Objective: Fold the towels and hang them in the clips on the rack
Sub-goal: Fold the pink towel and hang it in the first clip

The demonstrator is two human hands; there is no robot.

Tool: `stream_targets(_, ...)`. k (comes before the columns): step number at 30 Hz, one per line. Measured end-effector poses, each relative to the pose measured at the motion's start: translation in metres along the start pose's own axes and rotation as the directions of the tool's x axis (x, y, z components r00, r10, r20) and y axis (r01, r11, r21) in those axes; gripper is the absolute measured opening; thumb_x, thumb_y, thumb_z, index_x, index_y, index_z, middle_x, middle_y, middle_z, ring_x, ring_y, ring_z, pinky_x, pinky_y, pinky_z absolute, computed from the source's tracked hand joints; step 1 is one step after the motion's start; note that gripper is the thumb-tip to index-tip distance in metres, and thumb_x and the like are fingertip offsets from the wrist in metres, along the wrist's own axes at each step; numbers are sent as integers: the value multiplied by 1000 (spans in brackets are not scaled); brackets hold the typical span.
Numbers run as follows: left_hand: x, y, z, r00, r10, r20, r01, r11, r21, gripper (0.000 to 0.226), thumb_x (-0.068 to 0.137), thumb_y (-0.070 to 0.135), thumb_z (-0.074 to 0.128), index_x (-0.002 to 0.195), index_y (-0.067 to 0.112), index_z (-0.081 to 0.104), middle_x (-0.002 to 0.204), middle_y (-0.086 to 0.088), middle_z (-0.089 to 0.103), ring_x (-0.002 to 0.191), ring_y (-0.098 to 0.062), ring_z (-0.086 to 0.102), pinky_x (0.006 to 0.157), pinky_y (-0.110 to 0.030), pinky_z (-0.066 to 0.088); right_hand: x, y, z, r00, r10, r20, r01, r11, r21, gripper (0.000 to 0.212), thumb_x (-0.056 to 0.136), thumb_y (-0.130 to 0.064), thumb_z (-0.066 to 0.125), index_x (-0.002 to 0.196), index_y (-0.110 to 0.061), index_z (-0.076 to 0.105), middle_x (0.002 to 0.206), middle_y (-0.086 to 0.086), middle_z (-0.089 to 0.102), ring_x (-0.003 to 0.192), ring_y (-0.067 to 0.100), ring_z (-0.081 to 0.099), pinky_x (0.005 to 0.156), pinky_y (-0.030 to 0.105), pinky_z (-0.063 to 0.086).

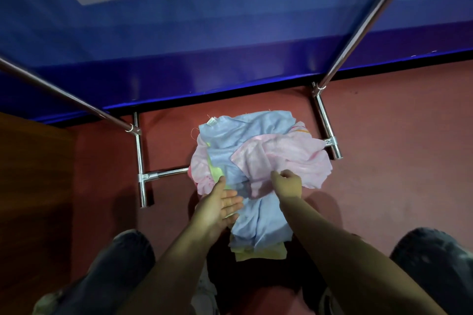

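Right hand (286,183) pinching pink towel (289,153) (left hand (220,206) flat).

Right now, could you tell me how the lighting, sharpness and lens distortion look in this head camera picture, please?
Head view: dim overall; the towel pile is the brightest part, the legs below nearly black. Highlights glint on the rack's metal tubes. Both hands cast soft shadows on the red floor. The wide lens splays the rack poles outward; the edges look soft.
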State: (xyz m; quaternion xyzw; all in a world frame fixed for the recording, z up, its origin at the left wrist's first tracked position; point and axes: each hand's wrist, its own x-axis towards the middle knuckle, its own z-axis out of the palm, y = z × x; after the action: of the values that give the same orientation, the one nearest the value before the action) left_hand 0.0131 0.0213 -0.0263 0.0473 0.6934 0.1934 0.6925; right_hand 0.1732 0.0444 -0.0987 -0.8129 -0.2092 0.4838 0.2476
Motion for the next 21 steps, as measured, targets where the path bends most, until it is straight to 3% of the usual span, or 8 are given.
stream_targets(3, -18, 8, 8, 1000, -23, -5, 23, 995, -100, 52, 93, 52, 41, 114, 6, 54, 117, -11, 60, 108, -23, 56, 85, -33, 44, -37, -28, -20, 988, -143, 57, 134, 981, 140, 39, 78, -5, 54, 54, -15, 25, 58, -3, 26, 62, 16, 29, 57, 23, 29)
stream_targets(5, -39, 17, 16, 1000, -30, 1, 30, 982, -185, 56, 93, 50, 44, 124, 4, 50, 128, -14, 55, 117, -25, 52, 90, -34, 41, -63, -52, -39, 978, -160, 131, 126, 963, 239, 37, 83, -3, 50, 57, -18, 27, 58, -4, 27, 56, 12, 26, 50, 20, 25)
stream_targets(8, -77, 30, 29, 1000, 13, 24, -6, 965, -261, 62, 90, 50, 50, 131, 4, 44, 132, -16, 51, 124, -28, 49, 92, -36, 41, -104, -86, -72, 941, -266, 211, 178, 915, 362, 36, 84, -3, 47, 57, -19, 31, 59, -5, 30, 56, 9, 28, 53, 24, 23)
stream_targets(11, -123, 45, 39, 992, 111, 53, -92, 955, -283, 52, 87, 55, 51, 113, 10, 55, 104, -11, 57, 97, -23, 58, 76, -34, 45, -150, -119, -107, 880, -417, 227, 259, 823, 506, 27, 79, -6, 50, 59, -15, 34, 63, 3, 29, 61, 14, 31, 53, 26, 27)
stream_targets(14, -177, 53, 46, 972, 193, 134, -151, 950, -272, 56, 87, 58, 49, 57, 12, 62, 56, -3, 47, 49, -14, 47, 49, -25, 36, -196, -148, -139, 824, -521, 224, 279, 717, 639, 16, 62, -15, 53, 53, -17, 40, 62, 3, 36, 64, 17, 37, 57, 28, 32)
stream_targets(15, -196, 55, 46, 961, 222, 168, -167, 942, -290, 55, 87, 57, 51, 55, 13, 61, 54, -2, 48, 49, -14, 48, 49, -25, 36, -210, -156, -149, 806, -552, 216, 298, 693, 657, 16, 58, -17, 55, 52, -20, 40, 63, 3, 37, 65, 18, 37, 59, 29, 32)
stream_targets(18, -253, 62, 48, 878, 422, 227, -338, 881, -332, 28, 93, 42, 52, 83, 17, 60, 76, -2, 67, 71, -14, 65, 66, -29, 48, -253, -178, -178, 761, -620, 191, 384, 668, 638, 19, 60, -22, 56, 56, -20, 37, 76, 9, 32, 77, 24, 31, 66, 34, 28)
stream_targets(21, -310, 73, 43, 786, 574, 230, -506, 811, -294, 13, 95, 22, 52, 85, 17, 57, 74, -1, 67, 67, -14, 64, 59, -24, 48, -291, -194, -200, 807, -573, 142, 370, 679, 634, 24, 72, -15, 50, 51, -22, 44, 69, 4, 41, 75, 21, 41, 67, 33, 34)
